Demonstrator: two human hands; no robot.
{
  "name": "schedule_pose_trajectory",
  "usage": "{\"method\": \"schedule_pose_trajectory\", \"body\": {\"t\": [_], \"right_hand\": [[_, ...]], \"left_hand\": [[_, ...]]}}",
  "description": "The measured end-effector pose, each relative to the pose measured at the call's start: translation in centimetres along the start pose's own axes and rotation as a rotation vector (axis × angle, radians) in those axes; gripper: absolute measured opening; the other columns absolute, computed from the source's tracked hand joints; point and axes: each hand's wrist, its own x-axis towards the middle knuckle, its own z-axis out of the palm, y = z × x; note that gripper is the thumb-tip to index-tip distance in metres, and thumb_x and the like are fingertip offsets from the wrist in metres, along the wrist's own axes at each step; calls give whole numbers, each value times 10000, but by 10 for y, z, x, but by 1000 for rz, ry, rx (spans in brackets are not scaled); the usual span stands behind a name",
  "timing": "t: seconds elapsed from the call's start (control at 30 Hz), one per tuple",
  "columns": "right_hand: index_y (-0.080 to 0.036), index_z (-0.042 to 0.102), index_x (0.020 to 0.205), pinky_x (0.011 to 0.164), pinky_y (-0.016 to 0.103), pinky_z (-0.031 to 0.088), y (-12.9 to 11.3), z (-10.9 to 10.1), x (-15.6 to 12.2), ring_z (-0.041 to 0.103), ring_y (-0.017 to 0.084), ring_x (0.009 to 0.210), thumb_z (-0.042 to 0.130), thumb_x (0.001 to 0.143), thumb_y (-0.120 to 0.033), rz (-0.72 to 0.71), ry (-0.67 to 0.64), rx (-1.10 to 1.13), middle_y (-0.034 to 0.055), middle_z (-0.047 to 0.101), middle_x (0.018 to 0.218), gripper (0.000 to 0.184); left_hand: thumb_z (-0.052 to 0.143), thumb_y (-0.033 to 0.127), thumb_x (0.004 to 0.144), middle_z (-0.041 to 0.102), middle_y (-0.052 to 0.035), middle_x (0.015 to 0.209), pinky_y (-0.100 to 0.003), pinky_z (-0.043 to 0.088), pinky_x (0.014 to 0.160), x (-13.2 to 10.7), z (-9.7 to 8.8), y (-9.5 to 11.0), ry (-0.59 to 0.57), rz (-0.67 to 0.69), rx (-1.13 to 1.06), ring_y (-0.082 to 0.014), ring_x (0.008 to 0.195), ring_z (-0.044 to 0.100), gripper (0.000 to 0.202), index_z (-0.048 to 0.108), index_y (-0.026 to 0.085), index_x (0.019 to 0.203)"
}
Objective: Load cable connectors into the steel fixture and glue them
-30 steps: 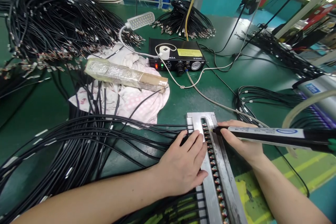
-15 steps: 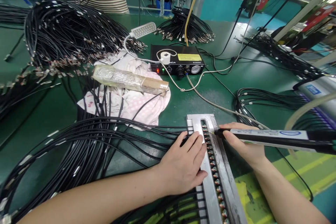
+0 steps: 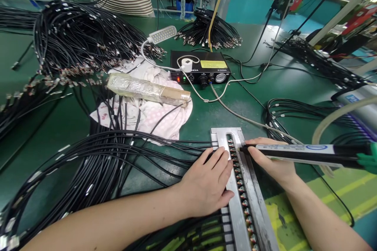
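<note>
Metal slotted jig (image 3: 234, 204) lying on the green bench (image 3: 194, 119), cable connectors (image 3: 241, 190) sitting in a row along its slot | left hand (image 3: 206, 182) pressing open and flat on the jig | right hand (image 3: 272, 160) pinching a dispensing pen (image 3: 294, 150) narrowly, tip nearing the slot's upper end | black cables (image 3: 97, 157) fanning out leftward

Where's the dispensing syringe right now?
In the head view, the dispensing syringe sits in the right hand, its tip at the connector row in the metal jig.
</note>
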Motion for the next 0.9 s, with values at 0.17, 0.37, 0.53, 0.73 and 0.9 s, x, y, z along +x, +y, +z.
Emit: {"method": "schedule_pose_trajectory", "body": {"t": [0.17, 0.37, 0.53, 0.73, 0.9], "right_hand": [[-221, 673, 673, 611, 294, 585, -3, -1, 1, 671, 190, 584, 611, 704, -228, 18, 3, 4, 24, 714, 675, 70], [-226, 671, 671, 603, 296, 586, -4, -1, 2, 670, 192, 575, 610, 700, -228, 37, 3, 12, 25, 713, 675, 68], [-219, 679, 697, 605, 272, 584, -3, -1, 1, 674, 182, 591, 613, 708, -211, 17, -3, 5, 22, 716, 689, 68], [-221, 680, 685, 575, 269, 583, -5, -3, 2, 671, 184, 573, 610, 705, -215, 22, -25, 14, 19, 714, 676, 73], [-221, 682, 697, 576, 267, 584, -5, -2, 2, 672, 182, 578, 612, 710, -215, 22, -25, 14, 21, 715, 683, 71]], "left_hand": [[341, 457, 912, 456, -179, 1327, -460, 220, 1053, 0, 0, 0, -5, -2, -7, -324, 1272, 347, 542, 471, 54, 1250], [336, 453, 914, 448, -183, 1333, -464, 213, 1056, 1, 0, 0, -9, 0, -11, -330, 1274, 346, 542, 465, 52, 1255], [345, 458, 908, 455, -184, 1324, -467, 213, 1054, 1, 0, 0, -8, 1, -10, -332, 1266, 352, 548, 467, 47, 1249], [354, 461, 905, 463, -182, 1317, -463, 226, 1050, 1, -1, 0, 0, 5, -2, -330, 1262, 358, 548, 474, 46, 1242], [349, 463, 907, 461, -182, 1319, -461, 223, 1051, 1, -1, 0, -3, 2, -2, -329, 1263, 359, 552, 469, 46, 1248]]}}
